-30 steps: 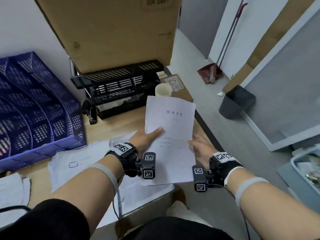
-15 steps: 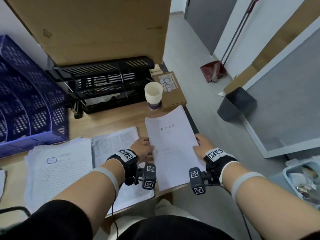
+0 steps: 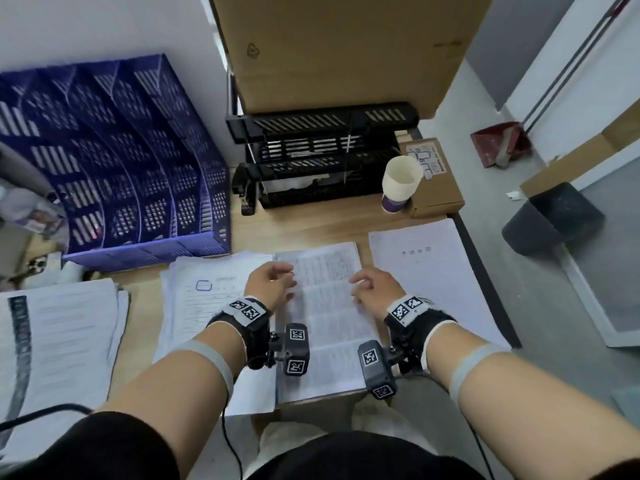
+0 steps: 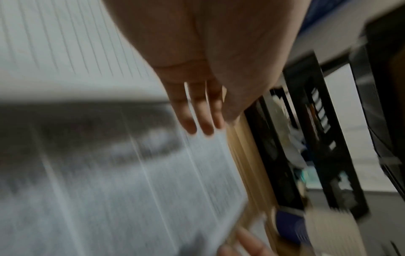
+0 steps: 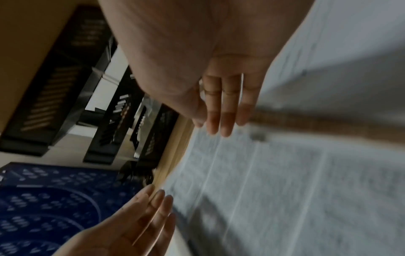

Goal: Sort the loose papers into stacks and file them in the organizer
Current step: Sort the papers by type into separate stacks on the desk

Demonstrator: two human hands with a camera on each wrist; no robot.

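Note:
Four paper stacks lie on the wooden desk. A title page stack [image 3: 429, 271] sits at the right edge. A densely printed stack [image 3: 325, 306] lies in the middle. A form stack [image 3: 204, 292] is left of it, and another stack [image 3: 59, 344] lies far left. My left hand [image 3: 273, 278] and right hand [image 3: 367, 282] hover over the printed stack [image 4: 153, 190] [image 5: 274, 190] on either side, fingers relaxed [image 4: 199, 119] [image 5: 221, 112], holding nothing. The blue organizer [image 3: 114, 161] stands at the back left and a black tiered tray [image 3: 322, 157] at the back middle.
A stack of paper cups [image 3: 400, 183] and a small cardboard box [image 3: 433, 178] stand behind the title page. A black stapler [image 3: 246, 188] stands beside the tray. A big cardboard box [image 3: 339, 46] looms behind. The desk's right edge drops to the floor with a dark bin [image 3: 550, 220].
Both hands held the title page raised, lowered it to the desk's right side, then let go. They now hover over the middle printed stack. The head view has tilted down and left.

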